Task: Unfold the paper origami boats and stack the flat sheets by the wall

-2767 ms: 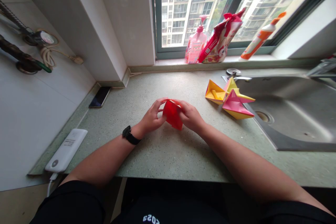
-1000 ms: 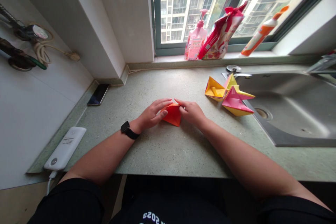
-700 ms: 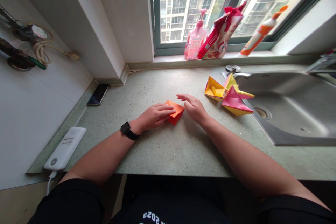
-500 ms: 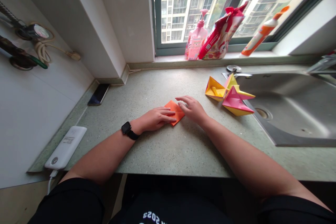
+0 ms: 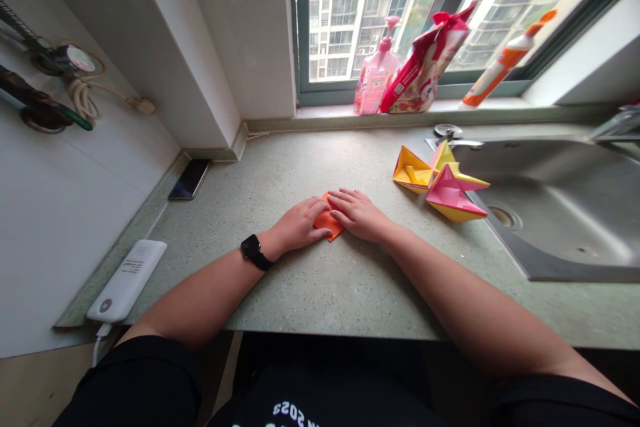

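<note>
A small folded piece of orange origami paper (image 5: 329,224) lies on the countertop, partly covered by both hands. From the left, my left hand (image 5: 299,223) grips its edge, with the fingertips at the far side and the thumb by the near corner. My right hand (image 5: 361,215) lies flat over the paper's right part, fingers stretched out and pointing left. The fingertips of the two hands are close together. Right of my right hand stand folded paper boats in yellow-orange (image 5: 413,172) and pink and yellow (image 5: 456,195), touching one another beside the sink.
The speckled countertop (image 5: 300,293) meets a steel sink (image 5: 565,207) on the right. A phone (image 5: 189,179) and a white power bank (image 5: 127,280) with a cable lie at left. On the sill are a pink pump bottle (image 5: 376,77), a red bag (image 5: 425,70) and an orange-white bottle (image 5: 500,70).
My right hand has come down and left onto the orange paper. The left hand's fingers have drawn back and curled, with its thumb now at the near corner.
</note>
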The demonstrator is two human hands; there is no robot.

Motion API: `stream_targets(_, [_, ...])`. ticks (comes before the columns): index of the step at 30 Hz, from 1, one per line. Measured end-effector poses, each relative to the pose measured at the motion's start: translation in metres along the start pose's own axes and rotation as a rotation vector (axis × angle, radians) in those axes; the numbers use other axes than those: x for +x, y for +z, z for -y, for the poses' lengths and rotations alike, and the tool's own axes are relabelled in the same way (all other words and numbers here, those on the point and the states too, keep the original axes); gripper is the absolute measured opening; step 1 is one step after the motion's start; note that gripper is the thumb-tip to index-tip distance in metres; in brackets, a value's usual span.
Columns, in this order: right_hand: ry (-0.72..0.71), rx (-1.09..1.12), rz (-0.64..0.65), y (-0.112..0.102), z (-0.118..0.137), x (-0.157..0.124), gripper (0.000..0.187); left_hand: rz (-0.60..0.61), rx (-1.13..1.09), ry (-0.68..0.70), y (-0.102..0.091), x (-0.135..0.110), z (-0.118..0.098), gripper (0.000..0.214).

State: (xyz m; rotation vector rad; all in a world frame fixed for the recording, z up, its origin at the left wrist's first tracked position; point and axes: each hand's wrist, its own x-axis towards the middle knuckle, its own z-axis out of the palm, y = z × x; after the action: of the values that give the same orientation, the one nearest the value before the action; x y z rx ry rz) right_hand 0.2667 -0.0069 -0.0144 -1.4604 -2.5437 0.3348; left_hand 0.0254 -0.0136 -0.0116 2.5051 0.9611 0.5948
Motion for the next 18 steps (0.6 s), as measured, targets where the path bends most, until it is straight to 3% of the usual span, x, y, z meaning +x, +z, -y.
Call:
stream_targets(4, [0.023,-0.029,0.058,-0.001,0.005,0.000,0.071,0.126,0.120,-0.095,-0.004,0.003,0.000,0.085])
stream_targets(9, [0.051,-0.098,0.092,0.003,0.009,0.001,0.082,0.273,0.232,-0.106,-0.007,0.007,-0.003,0.086])
stream_targets(18, [0.099,-0.162,0.067,0.012,0.008,0.004,0.090,0.296,0.298,-0.096,-0.004,0.010,0.005,0.089])
